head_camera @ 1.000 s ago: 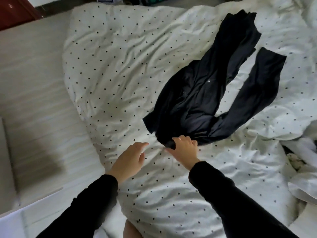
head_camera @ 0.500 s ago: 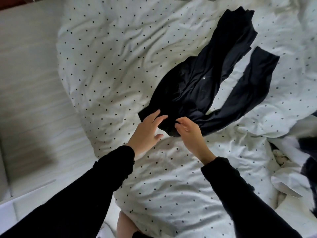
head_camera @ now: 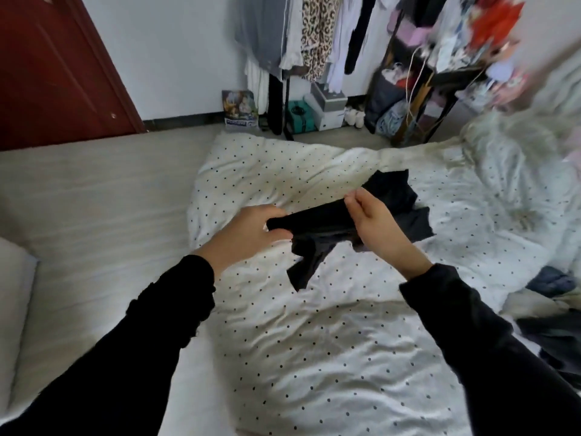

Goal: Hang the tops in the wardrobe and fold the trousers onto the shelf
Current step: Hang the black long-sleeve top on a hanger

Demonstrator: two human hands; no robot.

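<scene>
Bedroom, with a bed filling the near ground: bare striped mattress (head_camera: 94,196) on the left side, dotted duvet (head_camera: 314,357) spread from the near edge toward the far edge. Black sleeves reaching in from the near edge over the duvet. Left hand (head_camera: 248,236) above the duvet's middle, fingers curled round one end of the black trousers (head_camera: 317,221), thumb underneath. Right hand (head_camera: 374,220) just beside it, thumb and fingertips pinching the same band of cloth at its upper edge, the rest of the fingers loosely bent. Trousers stretched taut between the two hands, probably the waistband, held up so the cloth hangs straight for folding; one loose flap dangling below toward the duvet, the remainder trailing behind the right hand and resting on the duvet near its far edge. Judged an early stage: garment raised and being squared up, no fold yet made, shelf not reached. Dark clothes (head_camera: 553,335) heaped at the bed's right edge, most likely waiting their turn; too blurred to sort tops from trousers. Past the far edge of the bed, floor with boxes (head_camera: 327,108) against the wall. Behind them a rail of hanging clothes (head_camera: 311,36), presumably the wardrobe meant for the tops, and a cluttered black rack (head_camera: 440,77) beside it, much smeared. Red door (head_camera: 53,67) at far left.
</scene>
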